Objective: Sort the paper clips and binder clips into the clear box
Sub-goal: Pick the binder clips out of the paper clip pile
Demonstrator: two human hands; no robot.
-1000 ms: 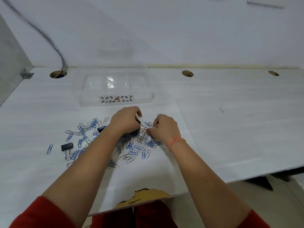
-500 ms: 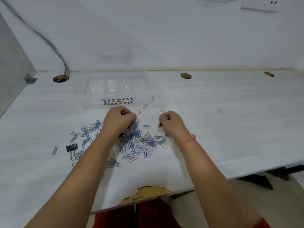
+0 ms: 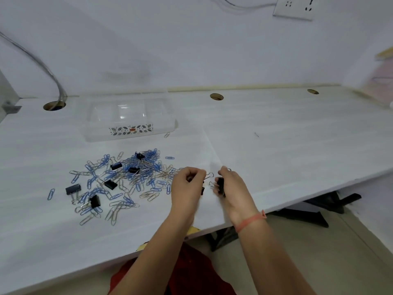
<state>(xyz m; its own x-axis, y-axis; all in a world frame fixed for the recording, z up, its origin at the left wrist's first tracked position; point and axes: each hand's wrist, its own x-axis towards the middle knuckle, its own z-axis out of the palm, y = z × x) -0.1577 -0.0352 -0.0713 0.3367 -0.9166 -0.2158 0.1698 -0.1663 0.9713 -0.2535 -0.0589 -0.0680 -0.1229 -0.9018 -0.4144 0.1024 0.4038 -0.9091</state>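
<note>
The right hand [image 3: 231,188] is gripping a black binder clip [image 3: 220,186], fingers curled round it, just above the table [image 3: 297,145] near its front edge. The left hand [image 3: 187,188] is pinching closed on something small; a wire loop is sticking out toward the right hand and a dark bit is showing under the palm, but what exactly it is holding I cannot tell. The two hands are sitting close together, nearly touching, to the right of the pile [image 3: 127,179] of blue and silver paper clips with several binder clips mixed in. The box [image 3: 127,133] is standing well apart, farther back and to the left of both hands, its long side running across the table, and appears empty. The left hand is lying nearer to it, so carrying the clips over is probably meaning a reach forward and leftward over the pile. One stray paper clip [image 3: 167,135] is lying just beside the box's right front corner.
</note>
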